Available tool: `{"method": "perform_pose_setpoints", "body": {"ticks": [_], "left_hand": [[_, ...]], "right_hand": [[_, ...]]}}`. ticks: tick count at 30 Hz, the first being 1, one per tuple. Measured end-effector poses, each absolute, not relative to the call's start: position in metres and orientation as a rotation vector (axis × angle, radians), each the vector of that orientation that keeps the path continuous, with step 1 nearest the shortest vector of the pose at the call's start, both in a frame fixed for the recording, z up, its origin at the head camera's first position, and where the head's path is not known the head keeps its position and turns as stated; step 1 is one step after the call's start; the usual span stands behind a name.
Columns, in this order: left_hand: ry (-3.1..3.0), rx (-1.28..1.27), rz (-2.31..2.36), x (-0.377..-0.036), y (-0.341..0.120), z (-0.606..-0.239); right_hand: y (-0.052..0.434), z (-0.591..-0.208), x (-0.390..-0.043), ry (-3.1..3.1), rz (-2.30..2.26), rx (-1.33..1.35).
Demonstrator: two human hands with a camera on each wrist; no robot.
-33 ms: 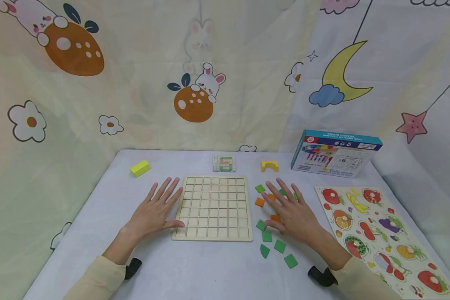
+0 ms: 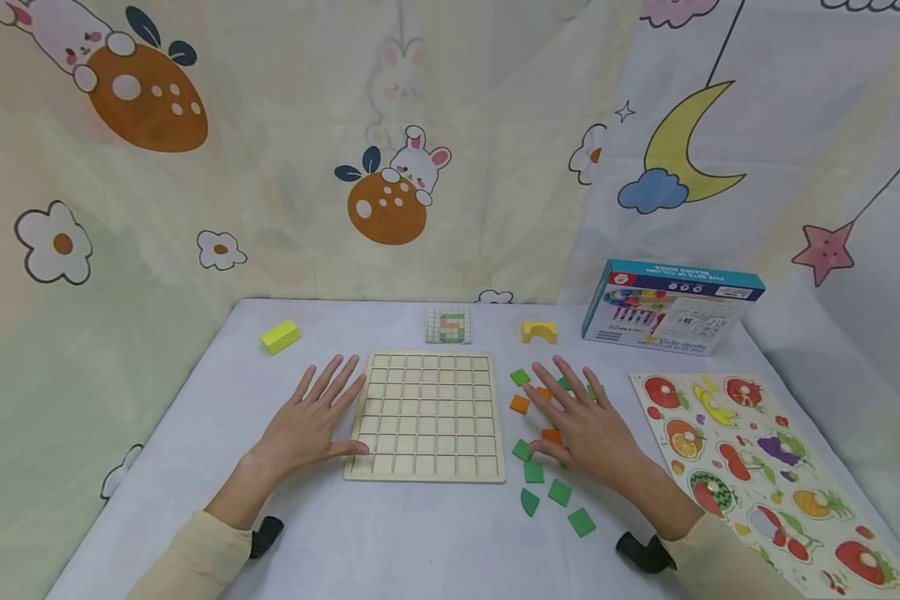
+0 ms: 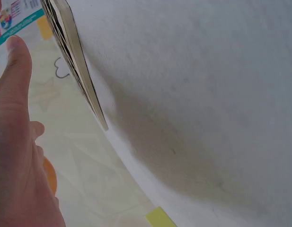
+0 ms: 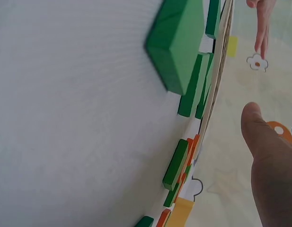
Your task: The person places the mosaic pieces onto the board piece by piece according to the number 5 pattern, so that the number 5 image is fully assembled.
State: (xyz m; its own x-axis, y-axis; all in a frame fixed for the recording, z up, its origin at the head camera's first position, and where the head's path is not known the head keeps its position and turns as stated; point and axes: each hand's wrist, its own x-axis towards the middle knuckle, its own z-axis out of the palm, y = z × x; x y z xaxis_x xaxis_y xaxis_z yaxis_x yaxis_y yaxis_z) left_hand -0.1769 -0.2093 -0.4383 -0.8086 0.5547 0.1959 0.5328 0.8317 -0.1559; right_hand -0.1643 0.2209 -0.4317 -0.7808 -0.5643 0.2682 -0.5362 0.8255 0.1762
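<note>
A pale wooden grid board point(image 2: 424, 478) lies flat at the middle of the table, its square cells bare. At its left side my left hand point(image 2: 311, 423) is spread palm down with nothing in it, the thumb overlapping the board's edge in the head view. My right hand point(image 2: 587, 427), also spread and holding nothing, hangs over loose tiles right of the board. Among them are green square tiles point(image 2: 559, 492), an orange tile point(image 2: 519, 404) and a green rounded piece point(image 2: 529, 502). That hand hides part of the pile. In the right wrist view a green tile point(image 4: 176, 45) looms close.
Behind the board lies a small pattern card point(image 2: 448, 327) with a coloured grid. A yellow arch block point(image 2: 539, 330) and a yellow-green block point(image 2: 281, 337) flank it. A box point(image 2: 667, 312) stands at the back right, with a fruit picture board point(image 2: 731, 442) in front of it.
</note>
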Motion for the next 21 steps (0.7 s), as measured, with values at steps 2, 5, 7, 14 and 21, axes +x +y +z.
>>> {"method": "perform_pose_setpoints", "body": {"ticks": [2, 5, 7, 14, 21], "left_hand": [[-2.797, -0.841, 0.132, -0.178, -0.209, -0.439], [-2.840, -0.860, 0.100, -0.179, -0.210, -0.439], [-2.885, -0.889, 0.042, -0.180, -0.212, -0.438], [-3.127, -0.975, -0.301, -0.188, -0.217, -0.434], [-3.283, -0.956, -0.479, -0.194, -0.218, -0.441]], "right_hand": [[0.223, -0.432, -0.164, -2.702, -0.123, 0.825], [0.226, -0.432, -0.164, -2.710, -0.117, 0.800], [0.230, -0.432, -0.165, -2.721, -0.122, 0.776], [0.245, -0.431, -0.167, -2.740, -0.100, 0.710], [0.250, -0.432, -0.171, -2.814, 0.065, 0.679]]}}
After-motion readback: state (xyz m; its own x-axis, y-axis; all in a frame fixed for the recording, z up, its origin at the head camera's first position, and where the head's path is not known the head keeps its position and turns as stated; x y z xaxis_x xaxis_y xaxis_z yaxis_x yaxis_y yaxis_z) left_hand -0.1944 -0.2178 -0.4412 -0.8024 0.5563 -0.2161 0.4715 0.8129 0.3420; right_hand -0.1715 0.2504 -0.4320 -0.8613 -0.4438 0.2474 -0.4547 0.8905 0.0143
